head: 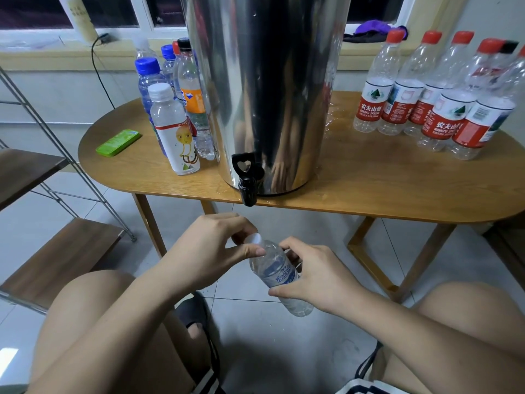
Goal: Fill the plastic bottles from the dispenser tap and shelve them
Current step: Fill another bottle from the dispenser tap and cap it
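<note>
Below the tap, just off the table, we hold the bottle tilted. Our right hand grips its body to steady it, while our left hand pinches the white cap, likely to twist it.

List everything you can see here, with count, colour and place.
Stainless steel dispenser drum: one, silver, table centre.
Plastic tap: one, black, drum's base, overhanging the table edge.
Oval wooden table: one, light brown, ahead.
Red-capped clear plastic bottles: at least five, red labels, table's right.
Mixed capped plastic bottles: about six, blue, white, black caps, left of drum.
Flat green case: one, table's left.
Metal-framed wooden shelf: one, brown boards, far left.
Purple cloth: one, window sill.
Small clear blue-labelled plastic bottle: one, below the tap.
White screw cap: one, on that bottle.
Left hand: pinches the cap.
Right hand: grips the bottle.
</note>
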Tool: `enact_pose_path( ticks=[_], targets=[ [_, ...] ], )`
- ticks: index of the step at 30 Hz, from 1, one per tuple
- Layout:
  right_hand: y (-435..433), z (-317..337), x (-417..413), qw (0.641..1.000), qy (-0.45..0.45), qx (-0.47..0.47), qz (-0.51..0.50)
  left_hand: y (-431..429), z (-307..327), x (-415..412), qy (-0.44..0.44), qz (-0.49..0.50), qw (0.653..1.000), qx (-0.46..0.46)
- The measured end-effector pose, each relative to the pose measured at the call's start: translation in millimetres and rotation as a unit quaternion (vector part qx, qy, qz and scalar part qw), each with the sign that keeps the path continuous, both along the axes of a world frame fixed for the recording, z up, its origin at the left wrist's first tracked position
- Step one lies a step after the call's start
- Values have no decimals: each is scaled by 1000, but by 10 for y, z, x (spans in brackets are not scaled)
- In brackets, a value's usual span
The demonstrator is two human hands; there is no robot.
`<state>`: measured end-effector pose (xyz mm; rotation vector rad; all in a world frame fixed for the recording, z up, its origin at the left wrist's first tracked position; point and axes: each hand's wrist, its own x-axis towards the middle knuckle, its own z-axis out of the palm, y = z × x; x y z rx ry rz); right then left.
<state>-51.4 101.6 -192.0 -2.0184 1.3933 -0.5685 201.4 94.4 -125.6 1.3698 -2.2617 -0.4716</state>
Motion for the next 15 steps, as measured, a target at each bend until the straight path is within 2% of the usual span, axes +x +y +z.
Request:
enact_pose_path(
  ticks=[7, 10, 15],
  targets=[
    [9, 67, -43, 1000, -4, -19, 4, 14, 73, 21, 60, -74, 995, 37],
    [3, 75, -52, 1000, -9, -21, 4, 24, 89, 17, 79, -53, 995, 29],
    [10, 71, -31, 999, -18, -27, 15, 48, 65, -44, 62, -22, 998, -26]
  ],
)
